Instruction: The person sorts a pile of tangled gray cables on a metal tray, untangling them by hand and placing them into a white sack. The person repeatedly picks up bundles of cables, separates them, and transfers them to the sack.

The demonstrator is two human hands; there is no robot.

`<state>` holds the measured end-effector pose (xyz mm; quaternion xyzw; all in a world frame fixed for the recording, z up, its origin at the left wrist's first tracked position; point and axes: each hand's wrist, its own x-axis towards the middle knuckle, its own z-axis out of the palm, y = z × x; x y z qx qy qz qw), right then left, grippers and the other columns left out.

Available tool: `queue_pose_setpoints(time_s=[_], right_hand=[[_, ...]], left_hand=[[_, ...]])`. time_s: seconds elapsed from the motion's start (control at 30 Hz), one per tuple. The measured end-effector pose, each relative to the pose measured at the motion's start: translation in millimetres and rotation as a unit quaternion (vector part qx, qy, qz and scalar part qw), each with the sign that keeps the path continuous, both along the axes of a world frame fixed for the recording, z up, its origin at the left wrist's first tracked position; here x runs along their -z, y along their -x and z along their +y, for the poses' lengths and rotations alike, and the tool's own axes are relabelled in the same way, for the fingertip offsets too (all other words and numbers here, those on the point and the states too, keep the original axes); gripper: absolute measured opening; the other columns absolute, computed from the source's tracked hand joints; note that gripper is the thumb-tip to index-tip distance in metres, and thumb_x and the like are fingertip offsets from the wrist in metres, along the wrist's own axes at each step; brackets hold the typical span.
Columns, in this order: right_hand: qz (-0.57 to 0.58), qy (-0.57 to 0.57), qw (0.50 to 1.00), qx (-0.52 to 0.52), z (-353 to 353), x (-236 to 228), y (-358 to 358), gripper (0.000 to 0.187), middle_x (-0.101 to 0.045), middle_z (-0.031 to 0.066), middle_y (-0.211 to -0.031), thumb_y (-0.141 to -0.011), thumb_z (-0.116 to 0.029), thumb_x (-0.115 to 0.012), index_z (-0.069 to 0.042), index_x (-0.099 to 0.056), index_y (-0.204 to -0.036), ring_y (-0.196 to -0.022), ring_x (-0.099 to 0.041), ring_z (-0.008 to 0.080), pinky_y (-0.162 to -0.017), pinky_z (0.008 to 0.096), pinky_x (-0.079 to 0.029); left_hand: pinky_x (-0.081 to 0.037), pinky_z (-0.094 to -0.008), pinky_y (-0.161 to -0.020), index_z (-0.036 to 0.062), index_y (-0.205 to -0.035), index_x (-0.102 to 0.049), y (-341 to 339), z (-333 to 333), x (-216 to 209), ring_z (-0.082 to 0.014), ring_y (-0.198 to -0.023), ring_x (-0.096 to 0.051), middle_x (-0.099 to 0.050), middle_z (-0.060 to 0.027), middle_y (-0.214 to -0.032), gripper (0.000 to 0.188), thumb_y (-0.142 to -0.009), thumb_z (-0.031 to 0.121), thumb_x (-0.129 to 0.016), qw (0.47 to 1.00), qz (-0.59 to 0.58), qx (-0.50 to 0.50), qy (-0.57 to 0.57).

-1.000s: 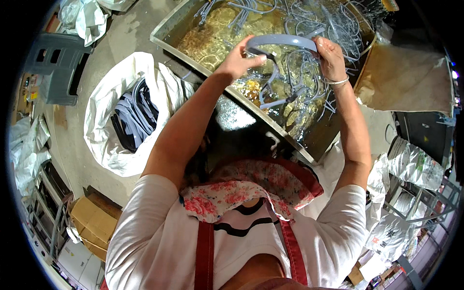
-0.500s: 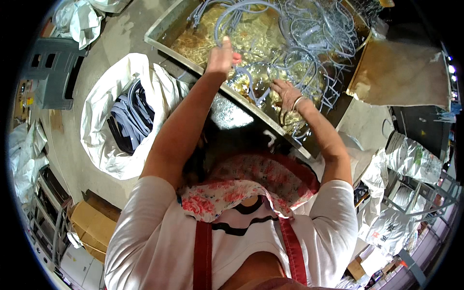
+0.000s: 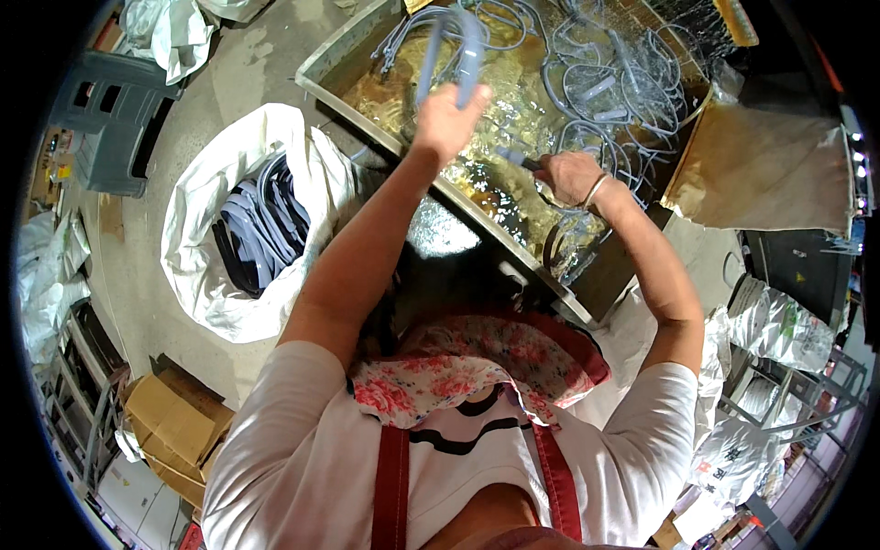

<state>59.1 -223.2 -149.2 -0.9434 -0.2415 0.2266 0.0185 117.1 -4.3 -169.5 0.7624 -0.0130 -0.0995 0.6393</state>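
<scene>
A metal-rimmed tank (image 3: 367, 126) of rippling, yellowish water lies in front of me. Above its near left part, my left hand (image 3: 447, 126) is closed around a bent grey-blue strip (image 3: 471, 57), blurred by motion. My right hand (image 3: 570, 176), a bangle at its wrist, is over the water farther right. Its fingers are closed on a grey strip with a dark end (image 3: 519, 159); the rest of that piece is hidden. Thin grey tubing (image 3: 587, 92) lies tangled in the water beyond both hands.
Left of the tank, an open white sack (image 3: 191, 229) holds folded grey and black strips (image 3: 261, 225). A grey plastic stool (image 3: 115, 119) stands farther left. A brown board (image 3: 756, 174) adjoins the tank's right side. Cardboard (image 3: 174, 422) lies at lower left.
My left hand has lifted the bent strip upward and a little right. My right hand, formerly spread at the water, has closed on a dark-ended grey strip.
</scene>
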Motion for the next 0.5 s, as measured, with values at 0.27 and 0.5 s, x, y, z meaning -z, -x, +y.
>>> queue_pose_setpoints(time_s=[0.27, 0.5], right_hand=[[0.083, -0.127, 0.988, 0.001, 40.6, -65.5, -47.8, 0.027, -0.059, 0.0149, -0.069, -0.079, -0.028, -0.064, -0.002, -0.059, -0.084, -0.064, -0.057, 0.0274, -0.059, 0.0363, -0.044], [-0.022, -0.327, 0.884, 0.333, -66.0, -6.3, -129.5, 0.04, -0.063, 0.0098, -0.097, -0.085, -0.037, -0.057, -0.003, -0.059, -0.106, -0.09, -0.059, 0.0183, -0.081, 0.0292, -0.044]], left_hand=[[-0.043, -0.0246, -0.06, 0.003, -0.093, -0.063, 11.3, -5.5, 5.9, -0.0094, -0.067, -0.054, -0.06, -0.0024, -0.072, 0.034, -0.086, 0.036, -0.057, 0.948, 0.137, 0.27, 0.095], [-0.037, -0.0279, -0.045, 0.007, -0.075, -0.048, 12.7, 7.6, -25.0, -0.0116, -0.046, -0.036, -0.038, 0.0015, -0.057, 0.042, -0.079, 0.047, -0.062, 0.846, 0.395, -0.03, 0.357]])
